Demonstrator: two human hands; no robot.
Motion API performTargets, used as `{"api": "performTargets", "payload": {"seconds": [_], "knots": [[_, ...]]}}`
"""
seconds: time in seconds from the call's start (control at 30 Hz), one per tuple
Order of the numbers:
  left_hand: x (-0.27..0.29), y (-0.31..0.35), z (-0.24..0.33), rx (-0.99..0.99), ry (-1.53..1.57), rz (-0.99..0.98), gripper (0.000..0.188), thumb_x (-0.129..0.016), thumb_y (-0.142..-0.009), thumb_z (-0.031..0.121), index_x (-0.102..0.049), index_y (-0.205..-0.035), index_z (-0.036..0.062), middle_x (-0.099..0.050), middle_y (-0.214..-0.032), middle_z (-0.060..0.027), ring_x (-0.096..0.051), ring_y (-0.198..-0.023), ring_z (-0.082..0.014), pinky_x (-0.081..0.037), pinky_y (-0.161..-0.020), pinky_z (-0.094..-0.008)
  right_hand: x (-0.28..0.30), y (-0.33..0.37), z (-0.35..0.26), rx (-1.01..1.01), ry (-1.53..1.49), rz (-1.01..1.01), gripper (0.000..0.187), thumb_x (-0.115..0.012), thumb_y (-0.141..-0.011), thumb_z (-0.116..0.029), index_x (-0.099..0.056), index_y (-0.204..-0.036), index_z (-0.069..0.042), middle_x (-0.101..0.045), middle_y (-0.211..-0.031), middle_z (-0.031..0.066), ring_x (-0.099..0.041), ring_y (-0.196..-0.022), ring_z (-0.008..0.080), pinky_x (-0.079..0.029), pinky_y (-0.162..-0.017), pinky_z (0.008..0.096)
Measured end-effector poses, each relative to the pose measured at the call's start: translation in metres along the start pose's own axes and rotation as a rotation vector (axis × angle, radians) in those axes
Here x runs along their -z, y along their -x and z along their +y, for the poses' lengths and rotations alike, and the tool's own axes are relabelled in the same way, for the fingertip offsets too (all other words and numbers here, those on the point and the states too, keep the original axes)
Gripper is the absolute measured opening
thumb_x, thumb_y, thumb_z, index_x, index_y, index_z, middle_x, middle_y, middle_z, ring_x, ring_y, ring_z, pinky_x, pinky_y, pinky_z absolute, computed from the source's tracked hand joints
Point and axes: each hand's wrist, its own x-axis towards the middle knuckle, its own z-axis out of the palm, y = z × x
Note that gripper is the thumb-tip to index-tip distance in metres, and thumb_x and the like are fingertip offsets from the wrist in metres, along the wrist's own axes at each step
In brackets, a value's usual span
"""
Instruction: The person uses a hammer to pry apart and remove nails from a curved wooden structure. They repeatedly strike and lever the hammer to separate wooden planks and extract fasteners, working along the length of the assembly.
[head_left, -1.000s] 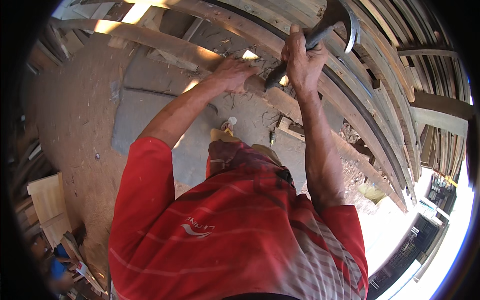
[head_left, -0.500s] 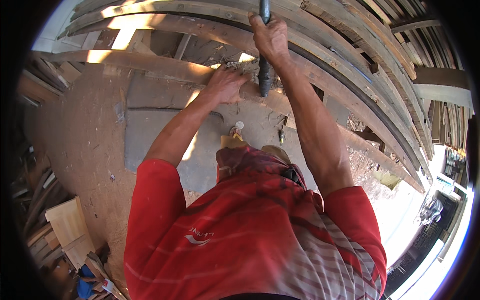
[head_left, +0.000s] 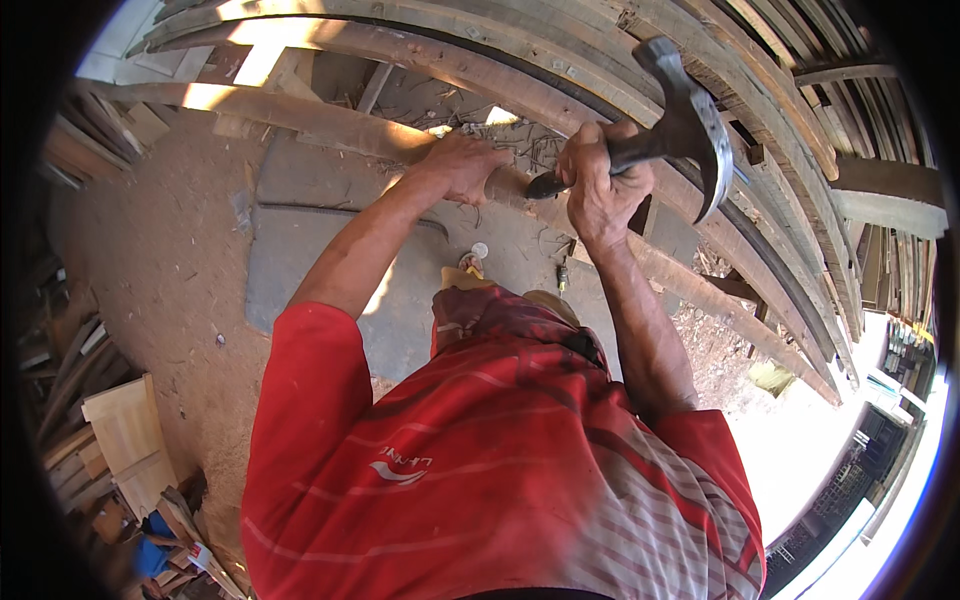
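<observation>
Red shirt (head_left: 500,440), wooden beam (head_left: 320,127), hammer (head_left: 690,135) in the right hand (head_left: 603,185).
The hammer is right of the left hand (head_left: 465,165); wrapped fingers hide its mid-handle. The left rests on the beam, fingertips obscured: I cannot tell whether they grip. Small white lettering and a logo (head_left: 398,473) mark the shirt.

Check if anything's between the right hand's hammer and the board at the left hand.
Nothing visible between the hammer and the board; the left hand rests on that board, left of the hammer.
</observation>
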Motion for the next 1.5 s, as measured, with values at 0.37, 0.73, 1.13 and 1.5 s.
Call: {"api": "performTargets", "payload": {"seconds": [0.37, 0.73, 1.13, 1.5], "knots": [[-0.016, -0.002, 0.003, 0.073, -0.016, 0.056, 0.090, -0.088, -0.062, 0.034, -0.049, -0.141, 0.0173, -0.058, -0.141, -0.0143, -0.054, -0.133, -0.0329, -0.036, -0.114, -0.0526, 0.006, 0.024, -0.038, 0.045, 0.492, -0.205, 0.012, -0.058, -0.101, -0.009, -0.056, -0.091, -0.002, -0.060, -0.072, 0.0054, -0.053, -0.060, 0.0127, -0.046, -0.056, 0.0298], [-0.024, 0.000, 0.005, 0.079, -0.057, 0.123, 0.093, -0.090, -0.066, 0.041, -0.048, -0.146, 0.0199, -0.056, -0.145, -0.0101, -0.048, -0.140, -0.0285, -0.030, -0.119, -0.0514, 0.070, 0.033, -0.021, -0.127, 0.288, -0.049, 0.026, -0.064, -0.103, -0.029, -0.053, -0.102, -0.006, -0.051, -0.068, -0.0006, -0.047, -0.055, 0.0072, -0.040, -0.050, 0.0253], [-0.010, 0.001, 0.008, 0.108, 0.006, 0.028, 0.094, -0.089, -0.063, 0.042, -0.049, -0.146, 0.0173, -0.054, -0.147, -0.0139, -0.049, -0.139, -0.0304, -0.030, -0.121, -0.0505, 0.089, 0.065, -0.057, -0.650, 1.005, -0.565, 0.042, -0.059, -0.101, -0.035, -0.056, -0.116, 0.004, -0.063, -0.079, 0.0256, -0.066, -0.080, 0.0454, -0.051, -0.074, 0.0484], [-0.026, 0.002, -0.002, 0.076, -0.018, 0.092, 0.090, -0.089, -0.064, 0.045, -0.052, -0.141, 0.0175, -0.059, -0.139, -0.0097, -0.053, -0.134, -0.0289, -0.033, -0.118, -0.0518, 0.062, 0.034, -0.111, -0.249, 0.464, -0.231, 0.045, -0.053, -0.107, -0.042, -0.052, -0.122, -0.001, -0.052, -0.071, -0.0003, -0.045, -0.053, 0.0050, -0.037, -0.047, 0.0226]]}}
